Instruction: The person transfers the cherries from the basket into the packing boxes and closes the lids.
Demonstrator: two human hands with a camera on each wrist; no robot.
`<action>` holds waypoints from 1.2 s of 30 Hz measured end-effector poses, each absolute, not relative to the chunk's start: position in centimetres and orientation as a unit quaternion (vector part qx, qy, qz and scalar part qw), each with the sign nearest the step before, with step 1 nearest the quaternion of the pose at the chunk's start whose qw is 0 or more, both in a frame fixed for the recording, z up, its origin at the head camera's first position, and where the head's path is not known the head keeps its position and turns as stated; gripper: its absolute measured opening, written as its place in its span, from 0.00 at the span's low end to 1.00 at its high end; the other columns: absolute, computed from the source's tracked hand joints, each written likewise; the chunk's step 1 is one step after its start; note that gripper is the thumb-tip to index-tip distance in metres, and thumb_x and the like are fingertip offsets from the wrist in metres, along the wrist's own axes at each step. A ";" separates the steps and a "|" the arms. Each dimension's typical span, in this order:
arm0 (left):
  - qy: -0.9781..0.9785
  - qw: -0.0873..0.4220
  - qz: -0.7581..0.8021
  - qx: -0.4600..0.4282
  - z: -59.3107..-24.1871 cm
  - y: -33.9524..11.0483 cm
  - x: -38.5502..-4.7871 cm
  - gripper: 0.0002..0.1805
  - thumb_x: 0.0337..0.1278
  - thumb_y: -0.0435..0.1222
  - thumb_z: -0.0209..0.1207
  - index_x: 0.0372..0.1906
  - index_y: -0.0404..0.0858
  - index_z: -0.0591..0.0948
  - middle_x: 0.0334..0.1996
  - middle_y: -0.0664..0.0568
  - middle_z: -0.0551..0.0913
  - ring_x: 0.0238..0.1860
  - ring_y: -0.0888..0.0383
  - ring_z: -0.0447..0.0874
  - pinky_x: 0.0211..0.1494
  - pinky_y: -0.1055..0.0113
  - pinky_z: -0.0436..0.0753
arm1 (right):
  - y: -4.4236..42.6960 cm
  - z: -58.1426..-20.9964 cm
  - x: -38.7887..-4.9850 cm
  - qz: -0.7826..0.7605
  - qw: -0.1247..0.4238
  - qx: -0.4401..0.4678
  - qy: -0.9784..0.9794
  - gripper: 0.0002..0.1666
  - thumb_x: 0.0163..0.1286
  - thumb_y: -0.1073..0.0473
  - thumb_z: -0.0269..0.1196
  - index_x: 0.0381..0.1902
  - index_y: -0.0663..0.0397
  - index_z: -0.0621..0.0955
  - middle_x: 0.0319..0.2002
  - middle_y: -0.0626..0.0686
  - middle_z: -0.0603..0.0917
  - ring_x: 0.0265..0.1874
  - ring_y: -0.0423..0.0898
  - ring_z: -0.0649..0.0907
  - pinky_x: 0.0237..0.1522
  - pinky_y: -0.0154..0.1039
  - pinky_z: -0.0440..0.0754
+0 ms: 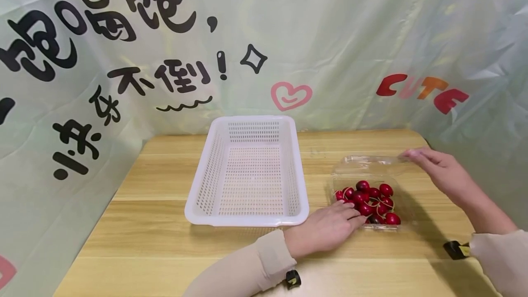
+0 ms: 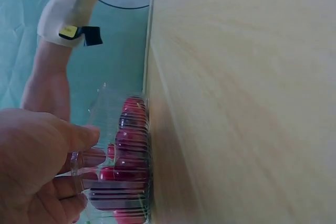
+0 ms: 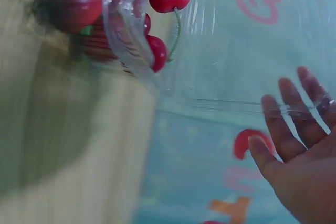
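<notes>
A clear plastic clamshell box [image 1: 406, 207] of dark red cherries [image 1: 363, 196] stands on the right of the table, its lid [image 1: 371, 166] raised. My left hand [image 1: 327, 228] holds the near left rim, thumb on one side and fingers on the other, as the left wrist view shows. At the lid's right edge is my right hand [image 1: 447, 175]. Its fingers [image 3: 286, 135] are fairly straight against the clear plastic in the right wrist view, with the thumb apart from them. Several cherries have green stems.
A white perforated plastic basket [image 1: 303, 187] sits left of the box, with nothing in it. Both stand on a light wooden table [image 1: 140, 223]. A printed curtain [image 1: 338, 49] hangs behind and at the sides.
</notes>
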State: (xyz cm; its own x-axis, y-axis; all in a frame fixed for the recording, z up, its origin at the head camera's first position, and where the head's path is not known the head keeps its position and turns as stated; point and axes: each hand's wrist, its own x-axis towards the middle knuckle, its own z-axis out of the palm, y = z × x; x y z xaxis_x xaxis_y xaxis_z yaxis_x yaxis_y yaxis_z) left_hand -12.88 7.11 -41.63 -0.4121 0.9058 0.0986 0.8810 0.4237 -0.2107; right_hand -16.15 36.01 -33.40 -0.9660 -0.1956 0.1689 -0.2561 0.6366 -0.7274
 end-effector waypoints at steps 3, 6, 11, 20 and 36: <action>-0.840 0.098 0.059 -0.530 -41.5 7.1 -12.8 0.22 0.77 0.44 0.42 0.70 0.49 0.70 0.65 0.60 0.73 0.70 0.59 0.63 0.73 0.64 0.57 | 34.8 -32.6 -15.3 0.296 0.056 0.100 -0.948 0.21 0.76 0.49 0.54 0.57 0.54 0.81 0.53 0.50 0.82 0.51 0.43 0.78 0.45 0.44 0.77; -0.843 0.107 0.053 -0.524 -41.2 6.8 -12.6 0.25 0.75 0.49 0.44 0.70 0.48 0.70 0.66 0.59 0.72 0.70 0.57 0.63 0.74 0.64 0.57 | 33.5 -32.4 -14.7 0.227 0.088 0.142 -0.960 0.17 0.74 0.50 0.58 0.54 0.50 0.82 0.51 0.58 0.83 0.50 0.57 0.78 0.41 0.58 0.77; -0.858 0.118 -0.026 -0.498 -40.8 5.8 -11.6 0.26 0.72 0.55 0.46 0.67 0.49 0.74 0.63 0.59 0.74 0.67 0.61 0.67 0.72 0.69 0.58 | 32.5 -32.9 -14.0 0.165 0.133 0.221 -0.952 0.15 0.66 0.53 0.67 0.51 0.44 0.83 0.48 0.51 0.84 0.48 0.53 0.81 0.41 0.42 0.77; -0.868 0.045 -0.242 -0.432 -41.1 4.2 -9.5 0.20 0.72 0.54 0.48 0.56 0.51 0.81 0.54 0.66 0.79 0.55 0.71 0.73 0.60 0.80 0.67 | 32.1 -34.6 -13.3 0.116 0.156 0.293 -0.936 0.25 0.55 0.51 0.75 0.51 0.43 0.82 0.47 0.49 0.84 0.44 0.53 0.84 0.41 0.55 0.80; -0.773 -0.226 -0.563 -0.185 -42.1 4.0 -9.8 0.08 0.63 0.44 0.61 0.41 0.46 0.83 0.31 0.65 0.80 0.29 0.67 0.80 0.32 0.74 0.78 | 30.2 -36.9 -12.7 0.113 0.164 0.379 -0.903 0.28 0.50 0.55 0.76 0.52 0.45 0.84 0.51 0.49 0.82 0.50 0.54 0.81 0.61 0.33 0.69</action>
State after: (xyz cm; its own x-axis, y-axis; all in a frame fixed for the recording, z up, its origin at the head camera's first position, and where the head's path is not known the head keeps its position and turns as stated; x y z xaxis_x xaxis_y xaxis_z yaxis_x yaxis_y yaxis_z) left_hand -9.79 4.00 -42.14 -0.8286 0.5418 -0.1410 0.0314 0.2964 0.9545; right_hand -12.75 30.24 -36.88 -0.6581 -0.6485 0.3826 -0.7229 0.6863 -0.0802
